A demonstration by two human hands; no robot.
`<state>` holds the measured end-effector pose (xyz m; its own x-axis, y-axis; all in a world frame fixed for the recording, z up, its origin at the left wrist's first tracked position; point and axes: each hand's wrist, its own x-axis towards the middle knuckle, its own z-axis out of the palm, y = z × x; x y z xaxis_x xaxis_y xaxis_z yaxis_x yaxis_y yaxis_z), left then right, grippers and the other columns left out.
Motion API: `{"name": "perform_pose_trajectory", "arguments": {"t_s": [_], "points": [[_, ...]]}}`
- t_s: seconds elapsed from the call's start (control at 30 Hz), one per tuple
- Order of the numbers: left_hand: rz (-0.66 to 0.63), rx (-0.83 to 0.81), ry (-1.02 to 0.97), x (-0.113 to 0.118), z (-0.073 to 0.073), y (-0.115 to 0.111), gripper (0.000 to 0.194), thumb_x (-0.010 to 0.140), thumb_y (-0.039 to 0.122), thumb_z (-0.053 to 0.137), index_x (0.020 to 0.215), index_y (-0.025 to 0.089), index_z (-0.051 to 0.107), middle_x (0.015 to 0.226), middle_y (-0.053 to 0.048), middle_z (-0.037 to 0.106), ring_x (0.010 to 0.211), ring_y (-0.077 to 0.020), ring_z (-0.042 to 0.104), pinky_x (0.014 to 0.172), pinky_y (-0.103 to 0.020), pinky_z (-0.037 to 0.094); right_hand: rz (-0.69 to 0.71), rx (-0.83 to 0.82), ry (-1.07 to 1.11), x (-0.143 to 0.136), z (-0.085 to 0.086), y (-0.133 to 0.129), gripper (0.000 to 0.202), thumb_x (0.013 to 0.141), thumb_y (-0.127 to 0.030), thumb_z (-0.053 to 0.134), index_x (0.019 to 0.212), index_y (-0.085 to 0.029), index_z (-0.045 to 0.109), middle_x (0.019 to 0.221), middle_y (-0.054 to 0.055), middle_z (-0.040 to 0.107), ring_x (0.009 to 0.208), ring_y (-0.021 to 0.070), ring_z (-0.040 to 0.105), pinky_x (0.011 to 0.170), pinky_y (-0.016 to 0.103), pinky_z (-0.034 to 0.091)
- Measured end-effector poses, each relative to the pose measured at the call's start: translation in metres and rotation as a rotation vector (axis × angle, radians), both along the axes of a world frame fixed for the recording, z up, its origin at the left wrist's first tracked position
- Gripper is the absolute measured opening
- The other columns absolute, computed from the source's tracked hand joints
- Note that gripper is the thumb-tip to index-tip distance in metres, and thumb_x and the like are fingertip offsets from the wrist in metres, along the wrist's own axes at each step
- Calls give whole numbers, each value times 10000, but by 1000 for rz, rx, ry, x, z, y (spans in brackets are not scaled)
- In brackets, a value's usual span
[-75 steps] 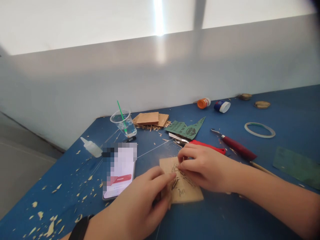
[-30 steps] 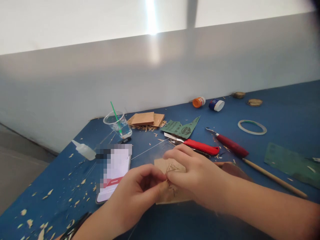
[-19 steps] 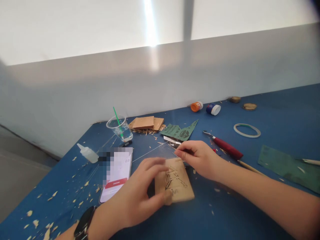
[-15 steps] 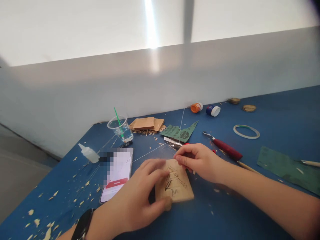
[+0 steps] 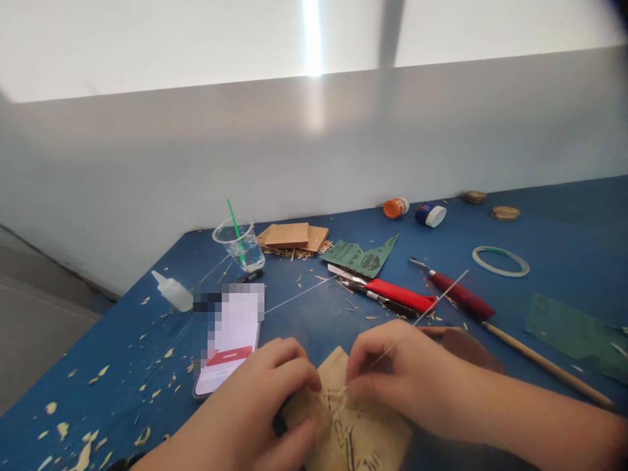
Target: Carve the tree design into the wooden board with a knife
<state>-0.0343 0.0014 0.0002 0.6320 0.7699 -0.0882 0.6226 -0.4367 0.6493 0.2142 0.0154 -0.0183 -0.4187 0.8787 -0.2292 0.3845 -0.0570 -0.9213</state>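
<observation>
One corner of the board points away across the blue table, and dark lines run over its face. Thumb and finger of the right hand pinch a thin pale strip, its near end at the board and the rest slanting up past the knuckles. The left hand curls over the board's left side; whether it grips anything I cannot tell, as the fingertips are blurred. Beyond lie a phone and a red cutter.
</observation>
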Motion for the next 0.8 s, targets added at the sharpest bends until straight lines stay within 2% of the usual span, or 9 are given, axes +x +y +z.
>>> {"name": "perform_pose_trajectory", "arguments": {"t_s": [0.07, 0.13, 0.2, 0.27, 0.43, 0.53, 0.63, 0.8], "points": [[26, -2, -43, 2, -6, 3, 175, 996, 232, 571, 1087, 247, 720, 1088, -46, 627, 983, -221, 657, 852, -354, 556, 16, 44, -59, -3, 0, -2, 121, 842, -116, 786, 853, -234, 806, 859, 3, 782, 837, 195, 713, 706, 294, 513], [43, -18, -71, 5, -12, 6, 182, 1027, 259, 553, 1055, 246, 731, 1083, -45, 625, 988, -215, 656, 859, -349, 547, 48, 193, -74, -6, -4, -4, 189, 854, -55, 758, 868, -239, 798, 899, -8, 770, 877, 179, 703, 772, 302, 513], [60, -33, -95, 8, -16, 9, 155, 1008, 238, 576, 1003, 237, 730, 1072, -40, 629, 988, -208, 654, 862, -342, 535, 75, 361, -84, -7, -7, -6, 231, 866, 2, 725, 856, -225, 766, 923, -13, 735, 893, 154, 676, 817, 294, 500], [89, -44, -126, 11, -19, 10, 117, 961, 201, 605, 968, 228, 718, 1038, -30, 636, 958, -199, 650, 833, -329, 522, 109, 444, -125, -5, -8, -8, 219, 892, 7, 708, 859, -209, 729, 948, -8, 698, 894, 141, 652, 822, 281, 491], [113, -41, -153, 14, -19, 11, 94, 923, 179, 629, 953, 222, 706, 972, -8, 637, 872, -178, 625, 760, -301, 490, 342, 522, -271, 10, 10, -8, 149, 1014, -126, 658, 921, -213, 737, 1012, 12, 692, 937, 153, 646, 825, 262, 495], [109, -40, -143, 14, -16, 11, 98, 916, 173, 628, 951, 226, 702, 972, -6, 639, 878, -179, 628, 758, -300, 488, 420, 558, -286, 18, 15, -3, 175, 1014, -127, 654, 975, -238, 784, 1016, 3, 694, 902, 138, 645, 804, 245, 490], [105, -67, -137, 12, -13, 10, 80, 900, 179, 634, 935, 224, 691, 988, -11, 644, 896, -189, 637, 765, -305, 496, 407, 571, -229, 18, 5, 2, 179, 1001, -115, 673, 1006, -229, 811, 981, 14, 666, 884, 137, 645, 787, 246, 490], [63, -122, -127, 8, -10, 7, 188, 878, 130, 644, 1014, 253, 684, 1093, -4, 620, 1012, -198, 647, 893, -330, 516, 375, 599, -120, 12, -11, 4, 138, 994, -123, 677, 962, -203, 785, 925, 13, 625, 878, 144, 634, 771, 263, 483]]}}
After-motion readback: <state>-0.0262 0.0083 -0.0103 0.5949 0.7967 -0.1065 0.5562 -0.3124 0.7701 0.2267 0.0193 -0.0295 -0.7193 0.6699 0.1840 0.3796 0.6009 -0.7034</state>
